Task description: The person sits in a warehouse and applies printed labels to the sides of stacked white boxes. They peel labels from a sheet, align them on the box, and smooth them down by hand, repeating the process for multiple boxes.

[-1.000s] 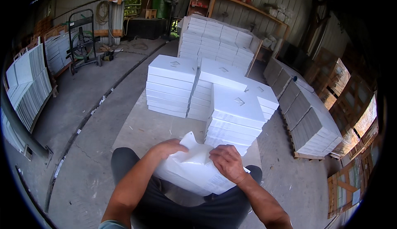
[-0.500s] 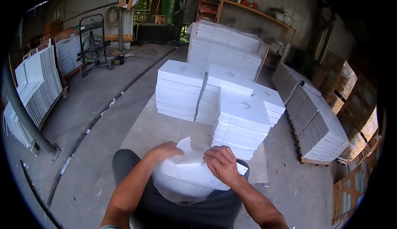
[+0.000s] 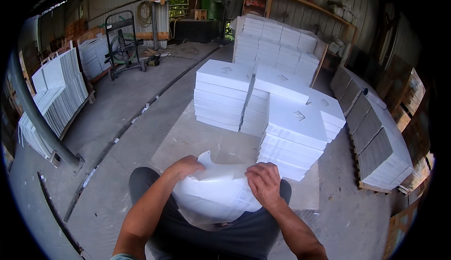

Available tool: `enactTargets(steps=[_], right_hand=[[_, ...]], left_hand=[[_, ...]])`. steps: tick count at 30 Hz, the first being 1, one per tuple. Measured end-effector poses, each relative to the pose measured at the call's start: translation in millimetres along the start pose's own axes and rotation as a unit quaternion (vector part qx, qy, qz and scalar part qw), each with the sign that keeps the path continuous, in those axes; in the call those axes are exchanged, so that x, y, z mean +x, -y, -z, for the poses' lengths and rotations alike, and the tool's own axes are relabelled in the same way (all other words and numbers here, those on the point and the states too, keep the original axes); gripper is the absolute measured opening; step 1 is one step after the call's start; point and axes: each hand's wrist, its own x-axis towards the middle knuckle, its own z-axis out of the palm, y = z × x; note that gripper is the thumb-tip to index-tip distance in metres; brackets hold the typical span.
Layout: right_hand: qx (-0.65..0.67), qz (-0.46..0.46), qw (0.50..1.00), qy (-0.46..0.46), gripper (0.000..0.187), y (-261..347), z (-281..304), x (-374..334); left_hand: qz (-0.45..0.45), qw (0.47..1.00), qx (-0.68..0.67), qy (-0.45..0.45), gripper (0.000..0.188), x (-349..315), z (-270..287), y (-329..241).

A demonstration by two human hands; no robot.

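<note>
Across my lap lies a bulging white plastic sheet [image 3: 211, 192], glossy, with small printing on its right side; whether it is a bag I cannot tell. My left hand [image 3: 184, 168] pinches its upper left edge, beside a corner flap that sticks up. At the upper right edge, my right hand [image 3: 264, 182] grips the same sheet with curled fingers. Just beyond my hands stands a stack of flat white boxes [image 3: 293, 140], each top one bearing a diamond mark. Another such stack [image 3: 221, 95] is farther left, with more boxes [image 3: 282, 82] between and behind.
The boxes rest on a low pale board [image 3: 197, 135] in front of my knees. White slabs [image 3: 56, 95] lean at the left behind a grey post [image 3: 40, 121]. A black hand truck [image 3: 123, 46] stands farther back. Wrapped boxes on a pallet [image 3: 376, 133] line the right.
The view has shifted left, so the surroundings sit farther right in it. Both hands keep hold of the white plastic sheet; more of its printed side shows by my right hand.
</note>
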Motion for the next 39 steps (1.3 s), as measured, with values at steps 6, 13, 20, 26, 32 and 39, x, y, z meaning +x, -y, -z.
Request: enactTargets(steps=[6,13,20,26,32,39], right_hand=[[-0.005,-0.003,1.0,-0.022,0.021,-3.9,2.6,-7.1],[-0.053,-0.041,0.995,-0.07,0.025,-17.7,25.3,-12.8],[0.002,-0.266,0.947,-0.18,0.017,-35.5,35.0,-22.2],[0.154,-0.448,0.867,-0.151,0.01,-46.6,-2.4,-43.6],[0.189,-0.513,0.834,-0.069,0.015,-64.2,-39.8,-39.3],[0.231,-0.568,0.789,-0.033,0.015,-111.1,-105.4,-21.8]], left_hand=[[0.025,0.999,0.03,-0.025,0.056,4.8,3.0,-0.1],[0.028,0.997,0.033,-0.063,0.055,12.1,4.3,2.4],[-0.011,0.989,-0.007,-0.145,0.052,5.8,2.0,11.9],[-0.018,0.962,-0.059,-0.267,0.045,24.0,15.8,-4.0],[-0.079,0.936,-0.095,-0.329,0.045,112.4,69.7,-18.7],[-0.09,0.912,-0.241,-0.318,0.043,199.6,86.4,-38.1]])
